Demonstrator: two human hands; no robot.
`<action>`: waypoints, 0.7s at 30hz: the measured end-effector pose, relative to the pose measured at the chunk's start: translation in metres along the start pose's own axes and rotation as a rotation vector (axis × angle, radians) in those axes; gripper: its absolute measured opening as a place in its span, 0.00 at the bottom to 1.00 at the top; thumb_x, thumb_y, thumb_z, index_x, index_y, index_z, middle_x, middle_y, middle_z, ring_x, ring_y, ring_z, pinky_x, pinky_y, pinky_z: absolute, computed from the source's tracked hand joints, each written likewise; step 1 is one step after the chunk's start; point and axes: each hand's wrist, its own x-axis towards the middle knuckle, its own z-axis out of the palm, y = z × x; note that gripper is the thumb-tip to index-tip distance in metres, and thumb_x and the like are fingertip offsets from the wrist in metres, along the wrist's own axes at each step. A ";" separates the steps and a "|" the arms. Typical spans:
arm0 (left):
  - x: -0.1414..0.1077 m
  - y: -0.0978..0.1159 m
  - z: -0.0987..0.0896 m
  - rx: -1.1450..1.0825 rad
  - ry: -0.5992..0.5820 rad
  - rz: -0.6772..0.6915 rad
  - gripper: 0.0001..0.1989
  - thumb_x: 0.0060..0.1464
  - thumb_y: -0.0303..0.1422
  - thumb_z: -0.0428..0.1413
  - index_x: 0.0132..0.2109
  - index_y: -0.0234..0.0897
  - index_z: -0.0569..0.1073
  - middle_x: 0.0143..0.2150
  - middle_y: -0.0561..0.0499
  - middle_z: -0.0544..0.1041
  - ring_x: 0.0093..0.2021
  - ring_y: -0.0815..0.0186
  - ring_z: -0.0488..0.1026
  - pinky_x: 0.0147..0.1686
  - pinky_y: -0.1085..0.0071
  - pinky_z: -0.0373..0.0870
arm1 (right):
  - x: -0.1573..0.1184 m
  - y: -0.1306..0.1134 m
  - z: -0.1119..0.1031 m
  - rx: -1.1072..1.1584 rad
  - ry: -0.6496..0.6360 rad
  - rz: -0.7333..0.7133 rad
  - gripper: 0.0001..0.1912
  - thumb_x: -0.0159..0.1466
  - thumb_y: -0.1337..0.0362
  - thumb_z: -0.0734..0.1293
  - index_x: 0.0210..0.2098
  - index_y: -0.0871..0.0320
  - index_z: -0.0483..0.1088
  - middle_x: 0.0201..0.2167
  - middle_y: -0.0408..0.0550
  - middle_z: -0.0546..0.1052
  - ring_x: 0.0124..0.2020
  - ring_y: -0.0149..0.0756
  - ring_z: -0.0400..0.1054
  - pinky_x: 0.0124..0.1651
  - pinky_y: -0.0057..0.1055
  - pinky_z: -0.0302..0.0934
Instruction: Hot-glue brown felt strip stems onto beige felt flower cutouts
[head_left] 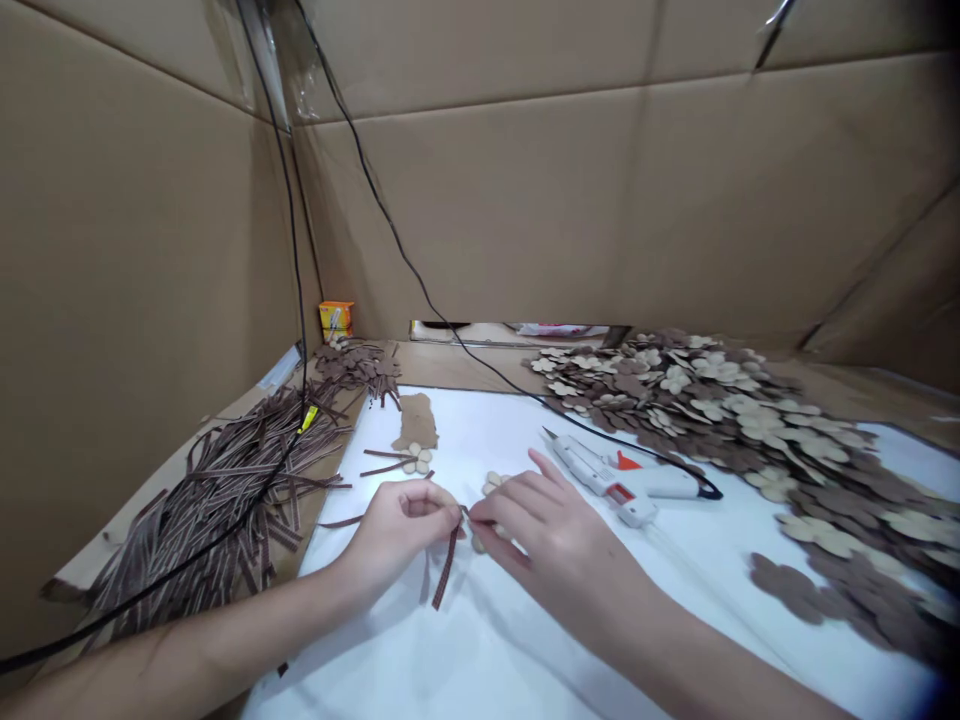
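Observation:
My left hand (416, 518) pinches a brown stitched ribbon strip (445, 575), whose end hangs down below the fingers. Right beside it, my right hand (525, 515) has its thumb and fingertips together at the same spot, partly over a cream flower piece (478, 543); what exactly it grips is too small to tell. Another cream flower (493, 482) shows just behind the right fingers. Beyond my left hand, a small cream flower with ribbon strips (417, 459) lies on the white board (360, 665), near a brown scrap (418, 421).
A white glue gun (611, 475) lies right of my hands, its black cord crossing above. Brown and cream flower cutouts (720, 400) are heaped at the right. Ribbon strips (225, 500) pile up at the left, with an orange box (336, 318) behind. Cardboard walls (525, 200) surround the board.

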 end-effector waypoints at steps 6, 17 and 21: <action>-0.006 0.001 0.001 -0.130 0.087 -0.106 0.07 0.41 0.33 0.62 0.25 0.33 0.76 0.26 0.50 0.75 0.30 0.66 0.71 0.34 0.72 0.67 | -0.007 -0.009 -0.001 -0.242 0.138 -0.194 0.13 0.61 0.76 0.57 0.30 0.58 0.71 0.23 0.42 0.74 0.28 0.32 0.66 0.60 0.55 0.38; -0.008 0.005 0.001 -0.161 0.073 -0.036 0.10 0.41 0.37 0.63 0.26 0.33 0.76 0.28 0.48 0.77 0.31 0.65 0.73 0.33 0.72 0.69 | -0.005 -0.005 -0.016 0.405 0.072 -0.019 0.16 0.64 0.53 0.57 0.33 0.52 0.74 0.28 0.46 0.76 0.31 0.35 0.70 0.50 0.41 0.58; -0.010 0.004 0.001 -0.135 0.011 -0.016 0.11 0.42 0.38 0.63 0.29 0.32 0.78 0.30 0.45 0.78 0.32 0.62 0.75 0.34 0.70 0.70 | 0.018 0.008 -0.026 0.662 -0.056 0.480 0.14 0.62 0.54 0.61 0.30 0.55 0.73 0.31 0.49 0.77 0.33 0.37 0.70 0.34 0.30 0.64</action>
